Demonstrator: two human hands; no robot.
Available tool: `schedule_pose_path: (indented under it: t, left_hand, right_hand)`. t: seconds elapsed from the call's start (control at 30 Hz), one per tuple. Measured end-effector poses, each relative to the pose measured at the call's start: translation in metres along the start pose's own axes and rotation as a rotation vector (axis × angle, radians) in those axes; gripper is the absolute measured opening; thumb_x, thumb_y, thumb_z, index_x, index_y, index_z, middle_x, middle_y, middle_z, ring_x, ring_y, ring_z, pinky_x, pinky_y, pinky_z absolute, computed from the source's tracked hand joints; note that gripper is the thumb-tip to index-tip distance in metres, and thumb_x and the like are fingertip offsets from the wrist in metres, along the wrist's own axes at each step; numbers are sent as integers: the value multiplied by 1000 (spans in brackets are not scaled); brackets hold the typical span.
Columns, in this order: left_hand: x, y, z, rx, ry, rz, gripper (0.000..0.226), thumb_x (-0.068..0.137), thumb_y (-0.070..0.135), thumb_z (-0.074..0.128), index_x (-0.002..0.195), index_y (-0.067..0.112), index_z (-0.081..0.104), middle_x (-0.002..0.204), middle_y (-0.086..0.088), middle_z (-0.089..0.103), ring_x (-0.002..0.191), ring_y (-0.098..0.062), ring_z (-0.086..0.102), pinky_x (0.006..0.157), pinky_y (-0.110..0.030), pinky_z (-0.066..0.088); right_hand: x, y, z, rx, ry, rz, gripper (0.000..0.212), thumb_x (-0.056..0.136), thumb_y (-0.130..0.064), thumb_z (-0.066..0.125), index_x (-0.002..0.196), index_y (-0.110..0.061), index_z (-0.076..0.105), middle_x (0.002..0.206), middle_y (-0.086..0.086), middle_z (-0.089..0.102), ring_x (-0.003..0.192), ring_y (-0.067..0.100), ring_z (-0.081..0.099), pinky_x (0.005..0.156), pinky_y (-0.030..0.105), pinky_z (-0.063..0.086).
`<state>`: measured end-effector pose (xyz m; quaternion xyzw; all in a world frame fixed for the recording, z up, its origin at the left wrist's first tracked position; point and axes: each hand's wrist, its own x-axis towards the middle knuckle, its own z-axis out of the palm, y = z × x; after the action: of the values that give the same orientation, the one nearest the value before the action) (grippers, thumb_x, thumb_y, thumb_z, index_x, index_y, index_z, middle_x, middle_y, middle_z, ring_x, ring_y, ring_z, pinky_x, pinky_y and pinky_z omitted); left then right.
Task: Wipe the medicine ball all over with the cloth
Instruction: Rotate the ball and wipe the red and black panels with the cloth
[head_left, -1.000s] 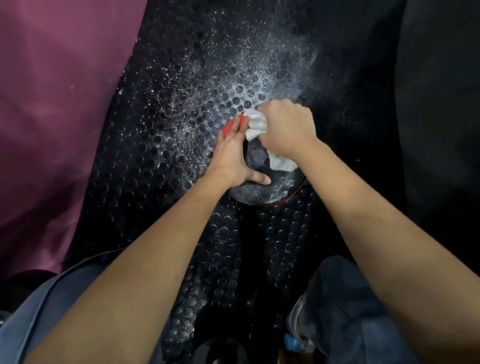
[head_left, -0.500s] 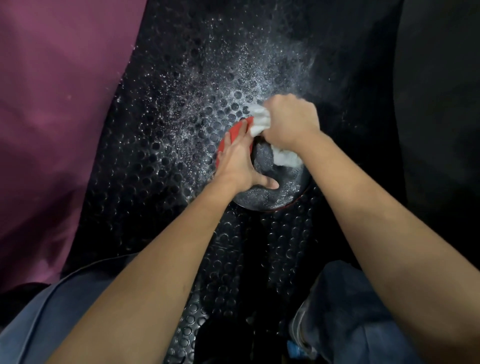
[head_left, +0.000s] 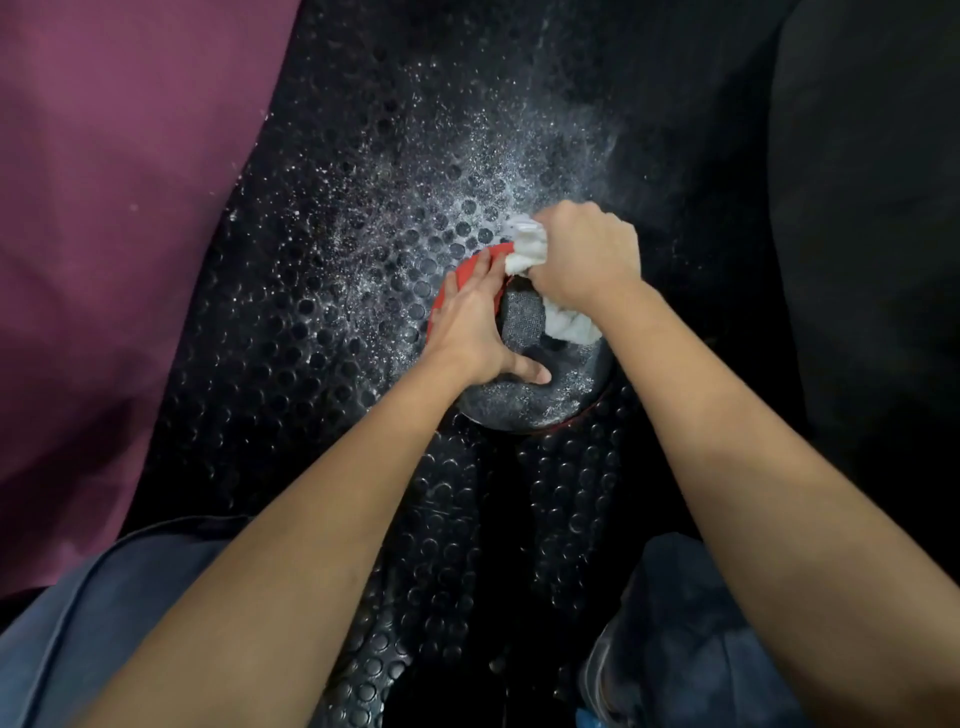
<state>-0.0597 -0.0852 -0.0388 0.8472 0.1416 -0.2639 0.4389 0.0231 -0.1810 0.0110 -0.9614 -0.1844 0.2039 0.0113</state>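
The medicine ball (head_left: 524, 387) sits on the black studded rubber mat (head_left: 311, 332), centre-right in the scene, round with no long axis to read; its dark textured panel faces up and a red panel shows at its far-left edge. The left hand (head_left: 470, 325) lies flat, fingers straight, pressing the ball's left side. The right hand (head_left: 587, 254) is clenched around a bunched white cloth (head_left: 530, 249) on the ball's far side. White powder (head_left: 467, 171) speckles the mat beyond.
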Motion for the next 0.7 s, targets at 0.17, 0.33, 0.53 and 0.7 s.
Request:
schedule_pose_path:
  t: [0.17, 0.33, 0.53, 0.7]
  left_hand:
    - [-1, -9, -3, -34, 13, 33, 142, 46, 32, 96, 156, 21, 7, 163, 2, 5, 149, -32, 2, 119, -54, 15]
    - [5, -13, -2, -2, 17, 56, 143, 45, 38, 95, 157, 23, 7, 163, 4, 2, 149, -31, -3, 120, -51, 9]
    - [0, -11, -6, -5, 3, 54, 138, 49, 34, 95, 156, 20, 8, 163, 3, 1, 150, -26, 0, 120, -49, 13]
    - [0, -11, -4, -9, 6, 60, 140, 49, 34, 95, 156, 19, 6, 163, 4, 2, 150, -25, 2, 120, -49, 15]
  right_hand:
    - [-3, -4, 3, -32, 6, -80, 10, 83, -15, 59, 88, -19, 51, 83, 1, 49, 81, 26, 54, 66, 30, 34]
    - [5, 3, 5, 17, 40, -19, 15, 84, -19, 60, 98, -16, 57, 95, 6, 59, 96, 32, 60, 68, 30, 35]
    - [-7, -2, 10, 48, 76, -37, 16, 83, -15, 59, 99, -16, 58, 100, 6, 62, 95, 31, 61, 68, 30, 36]
    - [-14, -1, 12, 49, 80, -24, 16, 84, -16, 60, 100, -16, 57, 103, 7, 62, 97, 30, 60, 69, 30, 35]
